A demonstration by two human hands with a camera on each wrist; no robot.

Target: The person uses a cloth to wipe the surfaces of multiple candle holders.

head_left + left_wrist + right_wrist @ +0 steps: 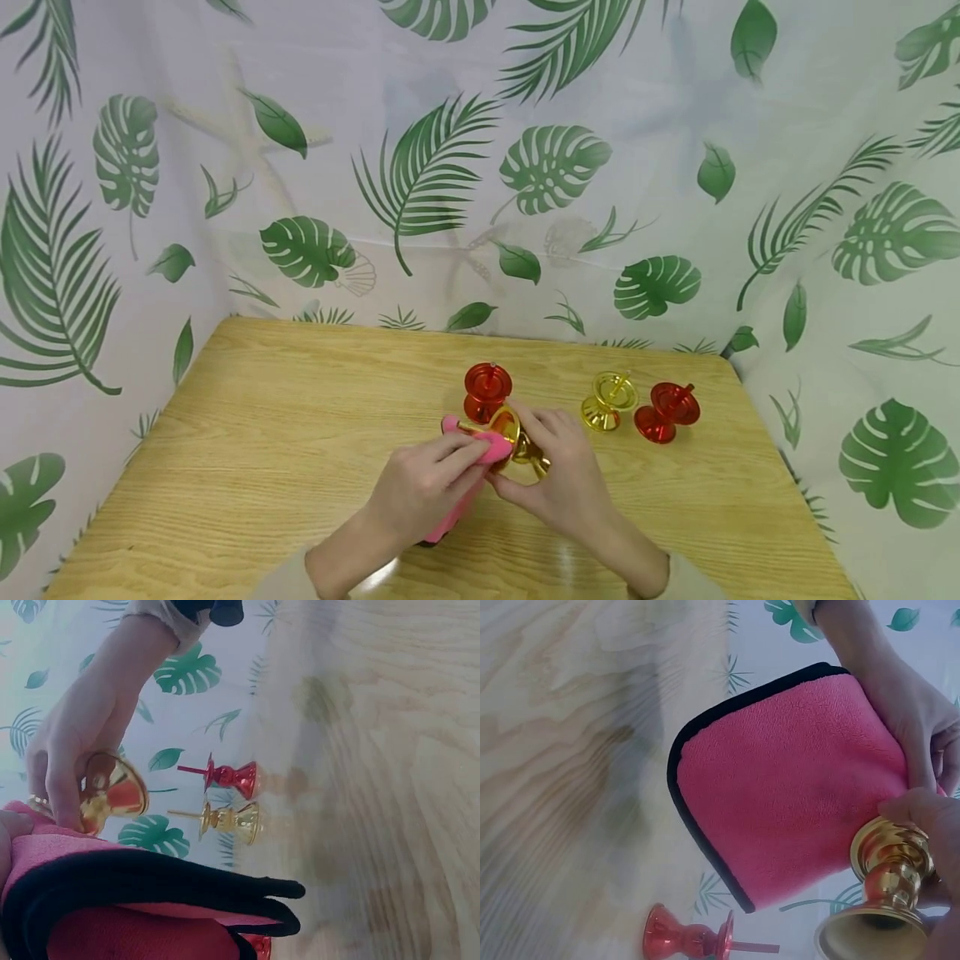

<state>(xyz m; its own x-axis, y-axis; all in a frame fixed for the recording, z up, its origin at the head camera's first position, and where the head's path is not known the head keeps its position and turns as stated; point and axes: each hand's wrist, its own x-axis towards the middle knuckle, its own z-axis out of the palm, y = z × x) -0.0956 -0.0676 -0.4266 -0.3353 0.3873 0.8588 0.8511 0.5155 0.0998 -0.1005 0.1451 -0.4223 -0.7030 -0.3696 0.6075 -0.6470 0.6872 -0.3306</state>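
Note:
My left hand (423, 487) grips a pink cloth (787, 772) with black edging, and its folded edge lies against the dish of a shiny gold candle holder (506, 427). The rest of the cloth hangs down below the fingers. With thumb and fingers, my right hand (566, 475) holds that candle holder tilted on its side above the table, its flared base pointing right in the head view. In the right wrist view, the hollow underside of the gold candle holder (892, 889) faces the camera. Fingers hide part of its dish.
Just behind the hands stands a red candle holder (487, 387). Farther right are another gold candle holder (609, 402) and a second red one (667, 412), side by side. All rest on a wood-grain table (300, 408). A leaf-patterned sheet (315, 175) encloses the back and sides.

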